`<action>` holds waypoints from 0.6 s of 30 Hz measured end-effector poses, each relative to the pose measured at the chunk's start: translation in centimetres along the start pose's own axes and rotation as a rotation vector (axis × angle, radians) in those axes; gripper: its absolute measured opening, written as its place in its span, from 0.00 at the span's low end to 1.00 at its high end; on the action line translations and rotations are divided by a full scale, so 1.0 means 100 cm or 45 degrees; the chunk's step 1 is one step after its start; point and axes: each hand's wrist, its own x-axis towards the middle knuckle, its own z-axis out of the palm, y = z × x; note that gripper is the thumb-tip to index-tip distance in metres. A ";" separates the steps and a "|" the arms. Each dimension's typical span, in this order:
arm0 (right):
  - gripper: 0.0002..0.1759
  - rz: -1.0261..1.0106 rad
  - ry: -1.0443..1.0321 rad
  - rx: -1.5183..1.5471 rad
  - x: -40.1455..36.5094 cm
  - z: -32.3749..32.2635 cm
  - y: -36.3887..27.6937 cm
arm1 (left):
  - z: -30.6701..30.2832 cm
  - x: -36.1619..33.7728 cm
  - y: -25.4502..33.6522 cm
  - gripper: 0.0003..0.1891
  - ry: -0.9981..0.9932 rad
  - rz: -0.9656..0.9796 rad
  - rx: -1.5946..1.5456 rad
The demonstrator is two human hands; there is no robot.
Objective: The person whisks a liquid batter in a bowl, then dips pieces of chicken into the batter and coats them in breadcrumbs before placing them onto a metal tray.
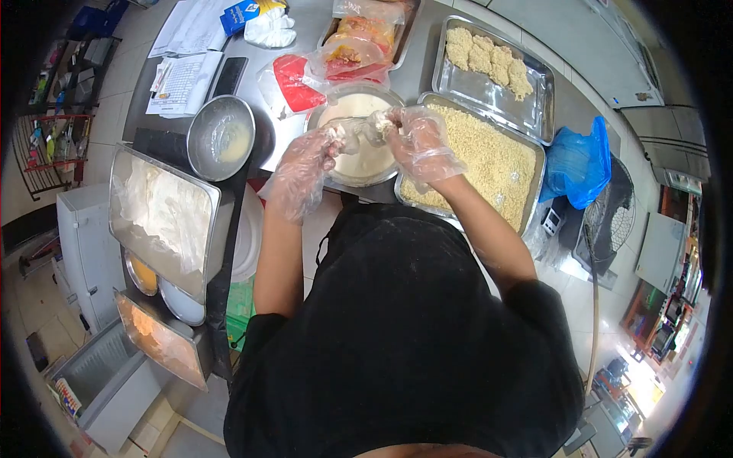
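Note:
Both of my hands wear clear plastic gloves and are raised over a steel bowl [355,183] of creamy white batter [363,164]. My left hand [301,164] is over the bowl's left side, its fingers bent together and smeared with white paste. Opposite it, my right hand [420,141] has its fingers pinched, with white paste at the tips. A pale, partly see-through strip [355,136] spans the gap between the fingertips; I cannot tell what it is. Right of the bowl, a metal tray [544,172] holds pale crumbs [489,156], partly behind my right forearm.
Several crumb-coated pieces [489,59] lie in another tray [538,111] at the back right. A bagged orange-red food [359,42] is behind the bowl. A steel bowl [202,137] and a pan of white powder [164,206] stand left. A blue plastic bag [576,164] sits right.

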 end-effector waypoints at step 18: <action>0.18 -0.037 0.079 0.047 -0.037 -0.051 -0.003 | -0.018 -0.016 -0.004 0.15 -0.091 0.180 -0.397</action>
